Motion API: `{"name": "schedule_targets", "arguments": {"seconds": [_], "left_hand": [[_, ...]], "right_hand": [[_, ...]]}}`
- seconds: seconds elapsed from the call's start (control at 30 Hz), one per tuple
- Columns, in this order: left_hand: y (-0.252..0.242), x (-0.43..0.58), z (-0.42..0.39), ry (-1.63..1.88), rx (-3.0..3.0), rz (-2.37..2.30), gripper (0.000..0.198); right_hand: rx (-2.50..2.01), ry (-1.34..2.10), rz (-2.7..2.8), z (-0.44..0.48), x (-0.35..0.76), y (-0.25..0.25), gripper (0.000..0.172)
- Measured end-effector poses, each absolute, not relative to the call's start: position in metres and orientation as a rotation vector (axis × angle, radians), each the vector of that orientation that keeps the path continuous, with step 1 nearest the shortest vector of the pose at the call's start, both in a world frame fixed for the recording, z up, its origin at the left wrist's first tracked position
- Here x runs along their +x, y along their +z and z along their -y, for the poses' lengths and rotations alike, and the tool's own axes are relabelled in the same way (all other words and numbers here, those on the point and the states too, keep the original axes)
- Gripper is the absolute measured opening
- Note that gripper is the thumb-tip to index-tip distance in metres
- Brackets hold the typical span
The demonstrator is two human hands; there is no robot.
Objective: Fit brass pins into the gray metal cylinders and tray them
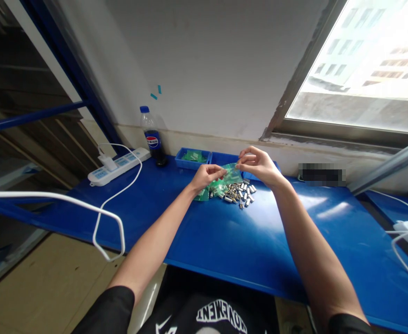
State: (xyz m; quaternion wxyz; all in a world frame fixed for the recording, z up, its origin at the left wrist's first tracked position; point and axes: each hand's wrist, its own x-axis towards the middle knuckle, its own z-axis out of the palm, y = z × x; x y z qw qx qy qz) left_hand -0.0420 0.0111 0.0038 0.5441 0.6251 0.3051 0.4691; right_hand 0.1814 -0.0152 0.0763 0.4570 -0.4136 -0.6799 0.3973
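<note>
A small green plastic bag is stretched between my hands above the blue table. My left hand pinches its left side, and my right hand pinches the upper right edge between thumb and fingertips. Below lies a loose pile of small metal parts, some silvery and blocky, others thin and brass-coloured. More green bags lie at the pile's left, partly under my left hand. Whether the held bag contains anything is too small to make out.
Behind my hands stand blue trays, the left tray holding green bags and the middle tray partly hidden. A cola bottle stands beside a white power strip with a cable. A blurred dark object sits at the back right, below the window.
</note>
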Motion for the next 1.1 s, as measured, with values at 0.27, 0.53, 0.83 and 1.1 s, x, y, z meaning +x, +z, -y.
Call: {"name": "schedule_targets", "arguments": {"seconds": [0.27, 0.53, 0.83, 1.1], "left_hand": [[0.009, -0.047, -0.011, 1.139, 1.461, -0.743, 0.037], [0.006, -0.052, -0.021, 1.26, 1.14, -0.84, 0.035], [0.004, -0.067, -0.041, 1.512, 0.37, -0.76, 0.014], [0.005, -0.057, -0.033, 1.381, 0.627, -0.883, 0.019]], "right_hand": [[-1.138, 0.915, 1.665, 0.008, 0.182, 0.065, 0.052], [-1.275, 0.899, 1.695, 0.0, 0.182, 0.048, 0.036], [-1.617, 0.614, 1.964, -0.009, 0.172, 0.017, 0.012], [-1.572, 0.675, 1.836, -0.011, 0.163, 0.006, 0.017]]}}
